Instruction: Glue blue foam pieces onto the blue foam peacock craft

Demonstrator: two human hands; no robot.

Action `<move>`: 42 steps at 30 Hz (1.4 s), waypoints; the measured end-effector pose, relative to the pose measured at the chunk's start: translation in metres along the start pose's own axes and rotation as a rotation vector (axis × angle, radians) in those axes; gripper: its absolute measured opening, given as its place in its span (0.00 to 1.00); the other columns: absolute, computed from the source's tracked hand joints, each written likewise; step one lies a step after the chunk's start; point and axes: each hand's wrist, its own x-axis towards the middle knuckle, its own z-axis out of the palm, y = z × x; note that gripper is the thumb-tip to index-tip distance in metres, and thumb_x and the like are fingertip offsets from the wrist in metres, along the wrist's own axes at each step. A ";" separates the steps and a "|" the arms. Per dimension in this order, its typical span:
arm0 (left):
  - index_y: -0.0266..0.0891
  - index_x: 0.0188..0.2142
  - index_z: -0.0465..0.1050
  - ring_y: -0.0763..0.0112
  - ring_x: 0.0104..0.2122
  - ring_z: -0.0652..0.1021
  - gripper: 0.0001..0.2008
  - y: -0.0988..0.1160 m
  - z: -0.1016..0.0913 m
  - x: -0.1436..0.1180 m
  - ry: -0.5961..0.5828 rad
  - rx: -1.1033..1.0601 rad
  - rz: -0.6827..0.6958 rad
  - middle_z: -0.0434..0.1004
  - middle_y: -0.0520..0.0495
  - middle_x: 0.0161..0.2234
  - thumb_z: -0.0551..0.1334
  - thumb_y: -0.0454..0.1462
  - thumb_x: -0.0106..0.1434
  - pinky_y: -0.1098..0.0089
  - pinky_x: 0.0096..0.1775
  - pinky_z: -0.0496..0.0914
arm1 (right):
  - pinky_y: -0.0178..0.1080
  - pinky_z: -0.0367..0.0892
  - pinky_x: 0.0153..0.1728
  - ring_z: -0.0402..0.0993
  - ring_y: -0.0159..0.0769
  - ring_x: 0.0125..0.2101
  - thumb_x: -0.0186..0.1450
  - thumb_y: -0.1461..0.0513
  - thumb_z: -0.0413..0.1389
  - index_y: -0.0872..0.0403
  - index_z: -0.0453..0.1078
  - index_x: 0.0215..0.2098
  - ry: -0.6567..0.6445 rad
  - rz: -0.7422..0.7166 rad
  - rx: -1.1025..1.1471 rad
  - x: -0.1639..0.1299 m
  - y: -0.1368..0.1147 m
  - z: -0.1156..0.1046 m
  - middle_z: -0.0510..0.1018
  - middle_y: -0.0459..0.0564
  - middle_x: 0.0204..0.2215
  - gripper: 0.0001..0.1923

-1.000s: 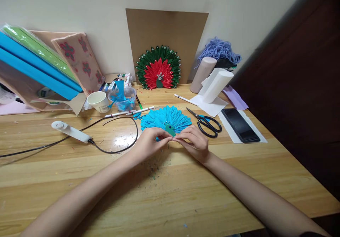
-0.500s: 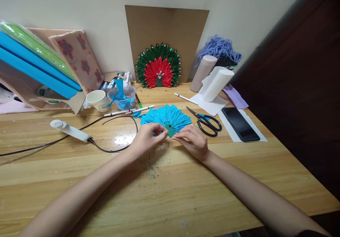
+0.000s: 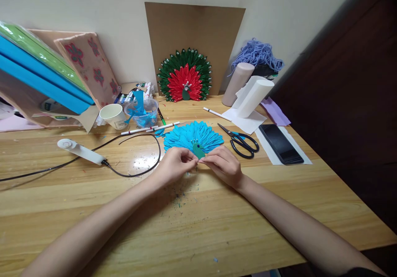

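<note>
Both the left hand [image 3: 175,166] and right hand [image 3: 223,167] pinch the small green body [image 3: 198,150] on the fanned blue paper peacock [image 3: 192,136]; pressing unevenly could, I'd say, skew it or crush the folded feathers.

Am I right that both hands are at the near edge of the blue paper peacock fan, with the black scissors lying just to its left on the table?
Not quite: the head view shows the black scissors lying to the right of the blue paper peacock fan, not its left. The rest holds: the left hand and right hand are at its near edge.
</note>
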 end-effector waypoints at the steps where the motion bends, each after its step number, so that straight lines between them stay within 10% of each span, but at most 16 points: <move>1: 0.34 0.29 0.75 0.70 0.27 0.77 0.10 0.000 0.001 -0.001 0.017 0.039 0.017 0.79 0.46 0.27 0.59 0.39 0.57 0.73 0.29 0.68 | 0.38 0.68 0.30 0.70 0.34 0.29 0.59 0.68 0.59 0.51 0.72 0.35 -0.004 -0.007 -0.006 0.000 0.000 0.000 0.76 0.47 0.26 0.07; 10: 0.37 0.29 0.69 0.70 0.28 0.73 0.10 0.003 -0.012 0.002 0.203 0.217 0.080 0.74 0.48 0.28 0.54 0.39 0.61 0.72 0.31 0.64 | 0.38 0.68 0.30 0.70 0.34 0.28 0.58 0.68 0.60 0.52 0.71 0.34 0.018 0.032 0.000 0.003 -0.002 -0.002 0.75 0.48 0.25 0.06; 19: 0.40 0.26 0.58 0.66 0.30 0.71 0.12 0.009 -0.114 0.020 0.909 0.574 -0.040 0.69 0.47 0.28 0.44 0.35 0.65 0.68 0.33 0.62 | 0.38 0.67 0.30 0.68 0.34 0.29 0.59 0.70 0.58 0.53 0.69 0.34 -0.054 0.060 0.074 0.004 -0.006 0.001 0.74 0.49 0.26 0.08; 25: 0.38 0.27 0.67 0.58 0.36 0.76 0.12 -0.006 -0.146 0.033 0.851 0.640 -0.135 0.77 0.41 0.33 0.50 0.38 0.63 0.64 0.37 0.65 | 0.37 0.66 0.30 0.68 0.34 0.29 0.59 0.72 0.57 0.54 0.68 0.35 -0.082 0.049 0.104 0.003 -0.008 0.002 0.73 0.49 0.27 0.09; 42: 0.37 0.26 0.68 0.66 0.33 0.74 0.10 -0.029 -0.149 0.040 0.779 0.587 0.045 0.76 0.45 0.32 0.51 0.34 0.61 0.68 0.37 0.66 | 0.36 0.65 0.31 0.68 0.33 0.29 0.60 0.72 0.56 0.54 0.68 0.36 -0.149 0.035 0.110 0.000 -0.009 0.002 0.73 0.49 0.27 0.09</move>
